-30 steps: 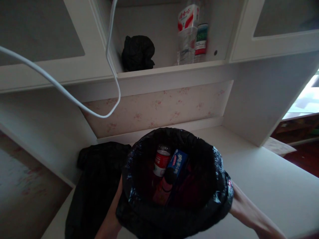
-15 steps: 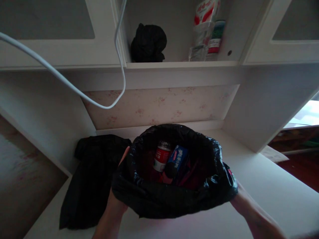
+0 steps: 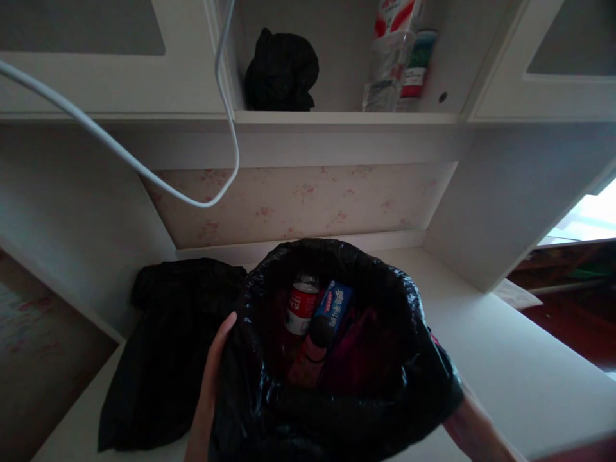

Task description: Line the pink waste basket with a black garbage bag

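Hands (image 3: pixel 212 385) hold crinkly glossy blk bag (image 3: pixel 337 410) open.

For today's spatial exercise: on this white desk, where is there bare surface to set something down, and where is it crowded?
Free: the desk right of the black bin bag, up to the white side panel; also a narrow strip behind the bag. Crowded: the left, where black cloth lies beside the left hand. The right hand grips the bag.

Left hand (image 3: pixel 212 378): raised at lower left, palm turned inward, fingers extended upward.
Right hand (image 3: pixel 469 427): low at lower right, mostly hidden, wrist angled inward.
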{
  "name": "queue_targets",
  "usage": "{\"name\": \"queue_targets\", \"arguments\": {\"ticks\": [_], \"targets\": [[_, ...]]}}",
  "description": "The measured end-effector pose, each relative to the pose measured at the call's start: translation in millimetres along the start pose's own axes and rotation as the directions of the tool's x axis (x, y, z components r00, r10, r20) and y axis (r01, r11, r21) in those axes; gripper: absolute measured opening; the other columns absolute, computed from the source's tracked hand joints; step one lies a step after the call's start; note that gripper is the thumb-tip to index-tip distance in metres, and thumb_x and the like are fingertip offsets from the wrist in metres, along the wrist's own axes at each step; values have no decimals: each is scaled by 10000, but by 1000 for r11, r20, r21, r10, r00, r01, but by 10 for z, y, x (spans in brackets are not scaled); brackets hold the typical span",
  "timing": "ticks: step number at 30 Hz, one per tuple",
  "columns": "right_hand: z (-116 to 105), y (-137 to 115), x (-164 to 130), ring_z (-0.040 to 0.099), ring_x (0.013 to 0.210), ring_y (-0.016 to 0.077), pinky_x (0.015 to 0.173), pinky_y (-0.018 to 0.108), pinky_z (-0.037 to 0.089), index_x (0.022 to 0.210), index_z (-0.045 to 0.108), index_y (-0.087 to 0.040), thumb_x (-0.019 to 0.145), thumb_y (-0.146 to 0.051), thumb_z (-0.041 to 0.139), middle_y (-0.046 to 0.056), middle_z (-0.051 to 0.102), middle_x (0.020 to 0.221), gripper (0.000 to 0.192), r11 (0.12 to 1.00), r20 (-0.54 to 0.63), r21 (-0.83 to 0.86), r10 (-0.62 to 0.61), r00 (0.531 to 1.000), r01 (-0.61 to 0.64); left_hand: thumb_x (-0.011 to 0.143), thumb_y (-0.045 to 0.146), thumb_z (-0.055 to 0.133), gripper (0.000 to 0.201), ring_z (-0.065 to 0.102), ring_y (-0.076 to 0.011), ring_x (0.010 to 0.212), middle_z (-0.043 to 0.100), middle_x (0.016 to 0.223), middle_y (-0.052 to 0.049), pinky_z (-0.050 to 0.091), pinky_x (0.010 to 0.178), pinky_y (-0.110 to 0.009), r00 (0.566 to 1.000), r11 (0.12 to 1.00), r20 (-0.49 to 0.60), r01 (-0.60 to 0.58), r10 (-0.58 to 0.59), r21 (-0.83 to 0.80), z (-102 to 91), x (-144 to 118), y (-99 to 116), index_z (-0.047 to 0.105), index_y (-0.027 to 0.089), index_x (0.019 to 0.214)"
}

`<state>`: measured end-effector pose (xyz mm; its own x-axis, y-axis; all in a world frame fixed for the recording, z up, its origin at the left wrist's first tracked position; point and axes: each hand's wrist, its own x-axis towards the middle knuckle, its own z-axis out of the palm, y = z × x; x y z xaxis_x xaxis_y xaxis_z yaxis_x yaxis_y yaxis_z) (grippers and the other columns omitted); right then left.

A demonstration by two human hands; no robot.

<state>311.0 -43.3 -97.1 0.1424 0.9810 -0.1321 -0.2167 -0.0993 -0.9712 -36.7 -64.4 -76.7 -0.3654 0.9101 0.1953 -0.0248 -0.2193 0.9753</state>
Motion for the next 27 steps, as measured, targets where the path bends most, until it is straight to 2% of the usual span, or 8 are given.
{"name": "queue_targets", "arguments": {"ticks": [3, 6, 9, 12, 15, 18, 22, 27], "targets": [[123, -198, -6, 534, 1435, 418, 1136, 532, 514, 1254, 776, -335, 689, -828, 737, 72, 654, 1476, 751, 998, 52, 51, -29, 998, 27, 823, 574, 777, 627, 489, -342, 1482, 590, 1557, 35, 395, 1252, -470, 995, 995, 16, 96, -96, -5, -38, 11, 99, 641, 452, 1423], [169, -306, 137, 558, 1418, 395, 1185, 578, 456, 1241, 775, -376, 789, -810, 654, 48, 707, 1406, 638, 988, 102, -8, -151, 983, 153, 824, 646, 732, 572, 529, -384, 1439, 659, 1479, -11, 448, 1216, -522, 994, 987, -38, 94, -100, -131, 161, -9, 352, 741, 365, 1321], [140, -300, 304, 585, 1394, 372, 1179, 574, 469, 1267, 754, -407, 863, -770, 596, 37, 750, 1331, 566, 955, 121, -102, -266, 956, 279, 826, 613, 743, 531, 544, -369, 1419, 693, 1427, -13, 497, 1177, -500, 988, 961, -81, 107, -132, -255, 360, -35, 528, 760, 340, 1281], [99, -284, 425, 569, 1412, 361, 1191, 566, 455, 1318, 730, -376, 908, -755, 548, 48, 756, 1319, 587, 943, 122, -135, -288, 950, 303, 744, 582, 829, 539, 594, -346, 1360, 742, 1328, -19, 536, 1126, -447, 978, 947, -105, 143, -179, -286, 389, 45, 551, 777, 319, 1211], [126, -349, 510, 521, 1457, 348, 1234, 578, 384, 1332, 723, -314, 950, -747, 501, 56, 730, 1370, 619, 936, 115, -175, -289, 950, 306, 680, 625, 855, 682, 664, -327, 1258, 773, 1237, -24, 586, 1027, -413, 959, 934, -112, 220, -260, -283, 328, 245, 538, 730, 324, 1279], [251, -502, 583, 491, 1486, 322, 1249, 550, 366, 1286, 739, -308, 955, -779, 463, 34, 709, 1407, 638, 952, 109, -123, -266, 958, 279, 679, 657, 845, 752, 699, -287, 1189, 784, 1195, -4, 594, 959, -355, 952, 935, -110, 251, -285, -252, 292, 483, 550, 685, 346, 1345], [460, -752, 707, 529, 1458, 316, 1210, 508, 443, 1158, 770, -300, 885, -781, 577, 26, 767, 1300, 586, 983, 100, 1, -181, 978, 182, 756, 589, 813, 619, 720, -248, 1148, 792, 1181, 0, 570, 975, -327, 935, 917, -95, 309, -341, -253, 291, 763, 490, 705, 324, 1304], [596, -999, 981, 714, 1237, 316, 1137, 456, 542, 982, 767, -228, 878, -613, 645, 73, 831, 1064, 418, 997, 258, 54, 38, 965, -53, 848, 386, 738, 543, 749, -283, 1116, 785, 1236, -82, 573, 1032, -428, 927, 884, 65, 372, -369, -283, 319, 1082, 371, 672, 238, 1366]]}}
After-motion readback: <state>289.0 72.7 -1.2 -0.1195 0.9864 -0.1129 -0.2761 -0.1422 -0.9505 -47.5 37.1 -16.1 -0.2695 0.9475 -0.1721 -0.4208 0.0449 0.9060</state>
